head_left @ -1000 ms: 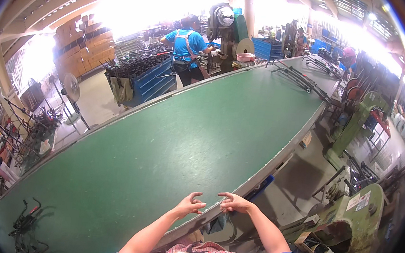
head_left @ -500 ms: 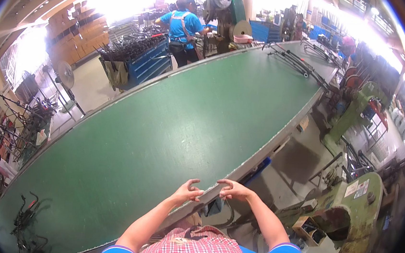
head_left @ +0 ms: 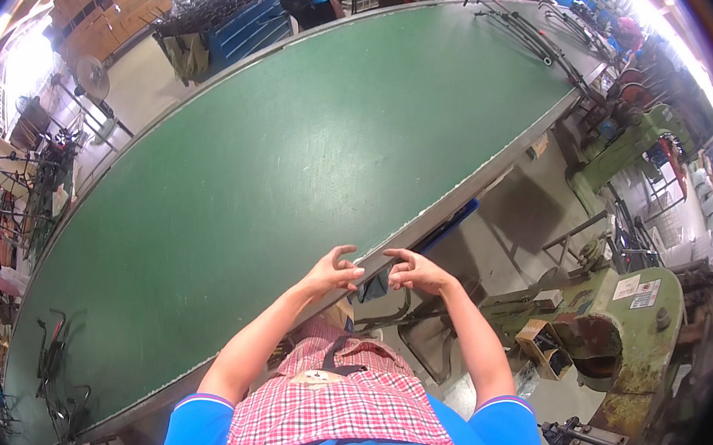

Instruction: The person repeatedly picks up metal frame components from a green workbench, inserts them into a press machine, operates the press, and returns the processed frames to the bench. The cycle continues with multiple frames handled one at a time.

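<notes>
A long green table [head_left: 294, 158] carries bent metal rods [head_left: 526, 34] far right; a rusty green machine [head_left: 618, 330] stands near right, a fan [head_left: 91, 76] far left.

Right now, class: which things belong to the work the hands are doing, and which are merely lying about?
In hand:
left hand
right hand
small dark piece between them
table edge

Lying about:
bent metal rods, far end
dark wire parts, near left
green machine, right

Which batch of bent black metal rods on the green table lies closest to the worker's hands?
The batch at the table's near-left end, left of the left hand. The other bent rods lie at the far end, well beyond the right hand.
</notes>
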`<state>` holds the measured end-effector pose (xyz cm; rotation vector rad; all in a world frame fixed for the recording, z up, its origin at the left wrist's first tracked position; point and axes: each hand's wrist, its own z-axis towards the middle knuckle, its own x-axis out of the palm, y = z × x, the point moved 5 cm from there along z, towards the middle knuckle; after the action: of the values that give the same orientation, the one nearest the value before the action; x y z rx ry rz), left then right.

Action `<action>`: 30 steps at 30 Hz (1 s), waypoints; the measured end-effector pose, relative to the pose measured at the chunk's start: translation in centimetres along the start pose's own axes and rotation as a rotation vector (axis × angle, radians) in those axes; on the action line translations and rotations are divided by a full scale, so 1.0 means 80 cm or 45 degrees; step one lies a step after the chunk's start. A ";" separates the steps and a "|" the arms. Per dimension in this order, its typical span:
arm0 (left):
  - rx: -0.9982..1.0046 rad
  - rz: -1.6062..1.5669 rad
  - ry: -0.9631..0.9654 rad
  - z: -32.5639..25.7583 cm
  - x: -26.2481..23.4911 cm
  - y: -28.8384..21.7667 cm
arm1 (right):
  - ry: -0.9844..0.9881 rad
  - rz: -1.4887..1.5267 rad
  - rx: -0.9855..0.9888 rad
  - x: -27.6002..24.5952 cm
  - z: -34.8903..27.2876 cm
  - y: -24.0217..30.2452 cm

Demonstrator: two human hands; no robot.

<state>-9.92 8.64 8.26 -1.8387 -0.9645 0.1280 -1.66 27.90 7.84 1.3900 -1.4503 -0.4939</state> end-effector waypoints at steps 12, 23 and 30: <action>0.111 0.085 -0.009 -0.002 -0.001 -0.028 | 0.072 -0.074 -0.035 0.004 0.010 0.046; 0.106 0.020 0.032 -0.021 0.011 -0.042 | 0.121 0.074 0.019 0.011 0.015 0.041; 0.120 -0.033 0.016 -0.023 0.001 -0.032 | 0.101 0.056 0.059 0.016 0.008 0.044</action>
<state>-10.43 7.76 11.27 -1.7386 -0.9577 0.1434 -3.66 27.42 11.01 1.3955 -1.4329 -0.3748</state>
